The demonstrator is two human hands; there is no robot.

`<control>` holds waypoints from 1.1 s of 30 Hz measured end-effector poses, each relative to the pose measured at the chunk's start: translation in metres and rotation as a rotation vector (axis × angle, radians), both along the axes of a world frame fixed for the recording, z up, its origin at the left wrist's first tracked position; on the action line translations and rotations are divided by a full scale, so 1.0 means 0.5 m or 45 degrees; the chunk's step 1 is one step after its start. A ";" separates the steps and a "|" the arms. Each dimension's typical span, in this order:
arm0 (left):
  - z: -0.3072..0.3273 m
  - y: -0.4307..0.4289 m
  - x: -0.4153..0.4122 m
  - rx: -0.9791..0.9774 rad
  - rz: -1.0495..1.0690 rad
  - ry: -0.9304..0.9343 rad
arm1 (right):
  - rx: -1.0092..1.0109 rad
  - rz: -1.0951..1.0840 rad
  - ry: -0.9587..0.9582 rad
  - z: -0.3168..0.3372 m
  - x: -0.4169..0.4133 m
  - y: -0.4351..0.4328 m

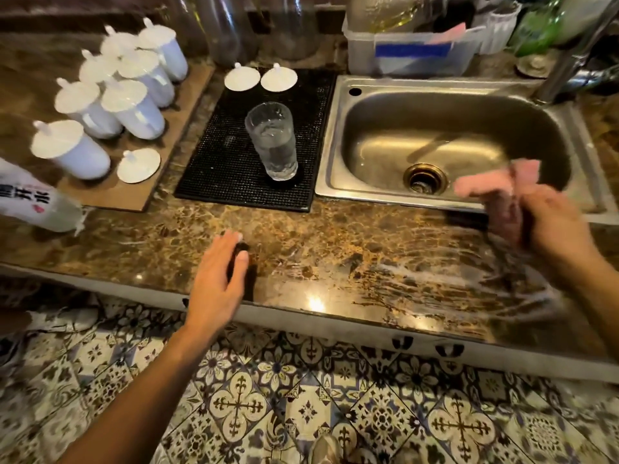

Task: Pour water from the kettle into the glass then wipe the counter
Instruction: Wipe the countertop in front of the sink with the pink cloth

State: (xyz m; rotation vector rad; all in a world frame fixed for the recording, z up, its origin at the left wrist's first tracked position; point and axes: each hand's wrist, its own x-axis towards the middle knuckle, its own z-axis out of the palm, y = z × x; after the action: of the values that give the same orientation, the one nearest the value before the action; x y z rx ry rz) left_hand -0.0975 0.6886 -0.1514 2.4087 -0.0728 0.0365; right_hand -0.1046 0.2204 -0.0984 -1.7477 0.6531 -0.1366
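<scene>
Two hands hover over the brown marble counter (335,236) in front of the sink (330,135). The right hand (552,222) grips a pink cloth (485,185), blurred, at the sink's front rim. The left hand (217,272), fingers straight and holding nothing, is well left of the sink at the counter's edge. Just left of the sink the glass (273,142) stands upright on a black mat (214,169), mouth up, partly filled with water. Farther left, the white kettle (33,202) is cut off by the frame; its black Chinese characters include 水.
</scene>
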 end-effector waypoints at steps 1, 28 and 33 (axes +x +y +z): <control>-0.002 0.026 0.005 0.030 0.007 0.007 | -0.048 0.060 -0.034 0.008 0.025 0.052; -0.018 0.269 -0.030 -0.033 0.155 0.112 | -0.794 1.747 -0.253 -0.089 0.273 0.784; -0.018 0.231 -0.023 0.061 0.091 0.115 | -0.777 1.809 -0.195 -0.086 0.217 0.691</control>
State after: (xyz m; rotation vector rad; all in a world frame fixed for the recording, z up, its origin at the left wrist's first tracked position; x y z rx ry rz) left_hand -0.1089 0.8039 -0.1603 2.4564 0.0552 -0.0415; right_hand 0.0040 0.5660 -0.1415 -2.3556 -0.9115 0.5631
